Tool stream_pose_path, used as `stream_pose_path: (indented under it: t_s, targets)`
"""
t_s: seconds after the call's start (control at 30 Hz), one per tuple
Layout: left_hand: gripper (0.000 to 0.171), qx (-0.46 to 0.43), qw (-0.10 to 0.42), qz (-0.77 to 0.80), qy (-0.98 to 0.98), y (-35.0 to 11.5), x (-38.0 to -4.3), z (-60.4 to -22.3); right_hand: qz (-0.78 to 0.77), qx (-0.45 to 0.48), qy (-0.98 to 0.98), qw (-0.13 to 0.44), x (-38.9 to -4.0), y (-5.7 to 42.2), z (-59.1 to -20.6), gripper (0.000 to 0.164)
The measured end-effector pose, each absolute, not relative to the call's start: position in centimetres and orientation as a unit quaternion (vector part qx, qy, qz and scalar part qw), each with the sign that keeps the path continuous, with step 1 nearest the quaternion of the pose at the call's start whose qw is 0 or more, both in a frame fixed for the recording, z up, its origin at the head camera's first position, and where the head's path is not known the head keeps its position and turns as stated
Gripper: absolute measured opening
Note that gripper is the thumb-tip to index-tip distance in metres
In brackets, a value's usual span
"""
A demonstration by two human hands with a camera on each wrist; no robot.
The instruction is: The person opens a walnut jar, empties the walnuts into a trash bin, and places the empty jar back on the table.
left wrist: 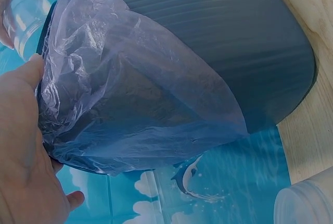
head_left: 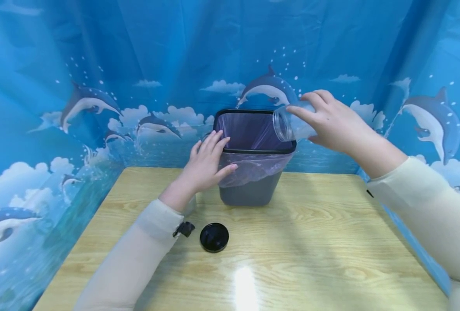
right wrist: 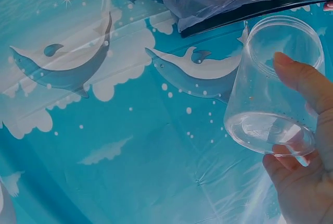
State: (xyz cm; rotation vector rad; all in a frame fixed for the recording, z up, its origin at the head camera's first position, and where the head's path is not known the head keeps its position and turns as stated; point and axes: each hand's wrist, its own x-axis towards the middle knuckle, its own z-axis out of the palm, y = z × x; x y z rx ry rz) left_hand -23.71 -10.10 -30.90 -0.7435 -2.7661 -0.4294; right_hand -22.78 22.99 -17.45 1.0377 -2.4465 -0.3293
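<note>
A dark grey trash bin (head_left: 249,190) stands on the table, lined with a translucent purple bag (head_left: 249,170) folded over its black rim. My left hand (head_left: 208,162) rests at the bin's left front corner, fingers spread and fairly straight over the rim, thumb along the front. In the right hand (head_left: 331,123) is a clear plastic jar (head_left: 301,123), gripped around its sides and tilted with its mouth over the bin's right edge. Small specks cling inside the jar (right wrist: 276,99) in the right wrist view; otherwise it looks empty.
A round black lid (head_left: 214,237) lies on the table (head_left: 311,259) in front of the bin. Another clear container (left wrist: 304,203) stands by the left forearm, mostly hidden in the head view. Blue dolphin-print curtains (head_left: 187,52) enclose the table's back and sides.
</note>
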Motion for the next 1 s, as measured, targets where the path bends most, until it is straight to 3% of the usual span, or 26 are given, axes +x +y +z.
stream_pose_path:
  t_s: [0.4,1.0]
  targets:
    - [0.084,-0.254,0.122,-0.149,-0.948,-10.0,-23.7,-31.0,-0.078,0.415,-0.844,0.33,-21.6,24.1,-19.1,0.096]
    - [0.084,-0.25,0.115,-0.153,-0.949,-9.9,-23.5,-30.8,-0.034,0.418,-0.829,0.37,-20.0,25.7,-20.6,0.096]
